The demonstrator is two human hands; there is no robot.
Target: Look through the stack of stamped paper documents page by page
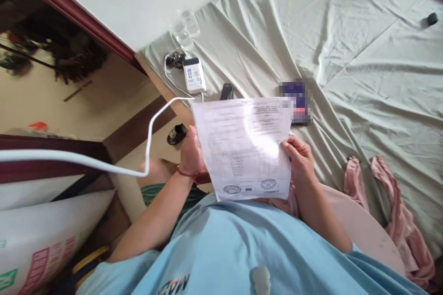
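Both hands pinch one printed sheet of paper (pixel 244 147) by its side edges: the left hand (pixel 191 152) closed on the left margin, the right hand (pixel 300 159) closed on the right margin, thumb on the face. The sheet hangs in the air above the person's lap, printed side up, two round stamps near its lower edge. It looks light and limp, likely to sag or crease, so the two-edge grip suits it. Beyond it on the bed sheet (pixel 363 69) lie a white charger (pixel 194 75) with its cable (pixel 152 124), a dark booklet (pixel 297 101) and pink cloth (pixel 398 212).
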